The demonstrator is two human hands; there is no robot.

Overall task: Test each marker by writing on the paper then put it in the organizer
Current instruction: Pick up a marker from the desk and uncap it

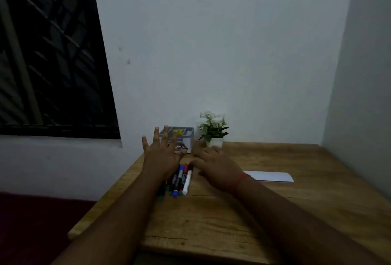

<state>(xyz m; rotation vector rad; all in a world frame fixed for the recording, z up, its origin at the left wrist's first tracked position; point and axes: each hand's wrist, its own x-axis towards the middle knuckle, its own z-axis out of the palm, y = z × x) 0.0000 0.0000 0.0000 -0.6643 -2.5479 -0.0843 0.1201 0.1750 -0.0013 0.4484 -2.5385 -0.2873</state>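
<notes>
Lying together untested, the markers (179, 180) wait at 6 o'clock of the organizer (183, 138); left hand (161, 154) spread, right hand (215, 169) relaxed, both holding nothing.

Both forearms are stretched forward. The left hand (161, 154) is raised with its back to the camera, fingers straight and spread. The right hand (215, 168) is held palm-down, fingers extended; a red band is worn at its wrist. Nothing is held in either grip.

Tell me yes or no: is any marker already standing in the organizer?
No: the markers all lie bunched on the table in front of the organizer, whose visible compartments show none.
</notes>
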